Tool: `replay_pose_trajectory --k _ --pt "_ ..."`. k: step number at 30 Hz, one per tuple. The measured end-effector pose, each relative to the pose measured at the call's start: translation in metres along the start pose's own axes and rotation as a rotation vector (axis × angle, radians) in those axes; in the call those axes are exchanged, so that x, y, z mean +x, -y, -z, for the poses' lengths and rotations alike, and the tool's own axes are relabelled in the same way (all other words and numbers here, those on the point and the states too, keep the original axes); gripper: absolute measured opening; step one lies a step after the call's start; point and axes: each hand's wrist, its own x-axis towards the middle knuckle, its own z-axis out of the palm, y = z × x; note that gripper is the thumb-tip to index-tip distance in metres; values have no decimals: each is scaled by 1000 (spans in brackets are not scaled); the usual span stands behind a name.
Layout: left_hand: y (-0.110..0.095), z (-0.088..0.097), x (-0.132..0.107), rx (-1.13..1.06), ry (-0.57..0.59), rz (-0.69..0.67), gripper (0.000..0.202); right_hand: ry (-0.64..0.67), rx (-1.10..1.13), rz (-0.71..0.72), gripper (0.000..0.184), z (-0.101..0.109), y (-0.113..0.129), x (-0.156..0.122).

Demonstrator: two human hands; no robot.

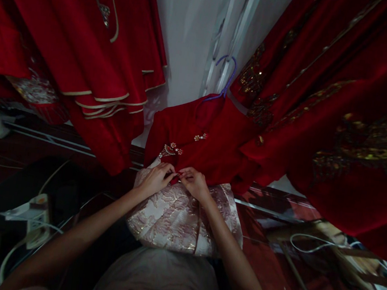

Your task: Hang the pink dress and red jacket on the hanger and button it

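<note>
Garment [223,141], lengthwise away, hanger [225,92] end farthest

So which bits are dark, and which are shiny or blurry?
Head view: dark around the white plastic power strip, bright glints on the gold beading at picture right, soft detail between the bare left hand and bare right hand.

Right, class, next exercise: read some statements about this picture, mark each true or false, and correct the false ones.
1. The left hand and right hand are both at the red garment. True.
2. The hanger has a yellow hook. False: it is purple-blue.
3. Beaded ornaments decorate the red garment. True.
4. The two hands are spread wide apart. False: their fingertips nearly meet.
5. Pale patterned fabric lies beneath the hands. True.
</note>
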Motion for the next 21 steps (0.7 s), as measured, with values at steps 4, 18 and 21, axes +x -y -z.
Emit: replay_pose_trajectory --k 4,18,21 --pt "-1 0 1 -84 8 61 8 -2 19 -12 19 0 1 -1" --pt "-16 6 5 -587 -8 265 24 45 166 -33 20 4 5 -2" --pt "-19 6 10 -737 -52 295 23 80 225 -43 22 10 9 -1"
